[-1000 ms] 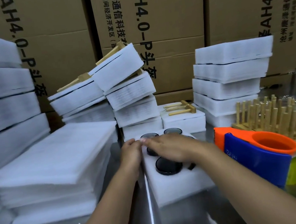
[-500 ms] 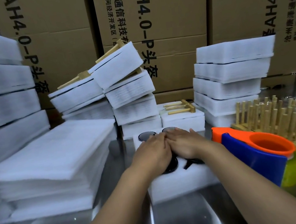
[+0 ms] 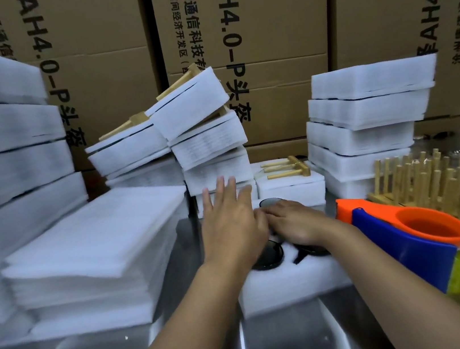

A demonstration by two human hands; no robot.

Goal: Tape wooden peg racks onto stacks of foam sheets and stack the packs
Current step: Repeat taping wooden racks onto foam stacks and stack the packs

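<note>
A white foam block [image 3: 287, 285] with round black-lined holes lies on the steel table in front of me. My right hand [image 3: 292, 221] rests flat on its top, fingers pointing left. My left hand [image 3: 229, 219] is over the block's far left part, fingers straight and spread, reaching toward the leaning pile of finished packs [image 3: 205, 136]. A small wooden peg rack [image 3: 287, 167] lies on a foam pack [image 3: 290, 189] just behind the block. A tape dispenser [image 3: 406, 240], orange and blue, stands to the right.
Loose foam sheets [image 3: 93, 248] are stacked at the left, with taller foam piles [image 3: 2, 154] behind them. A neat pile of packs [image 3: 370, 120] stands at the back right. Wooden peg racks [image 3: 446, 189] lie at the far right. Cardboard boxes [image 3: 259, 20] wall the back.
My left hand has lifted off the block and stretched forward with fingers spread. My right hand stayed on the block, sliding slightly right.
</note>
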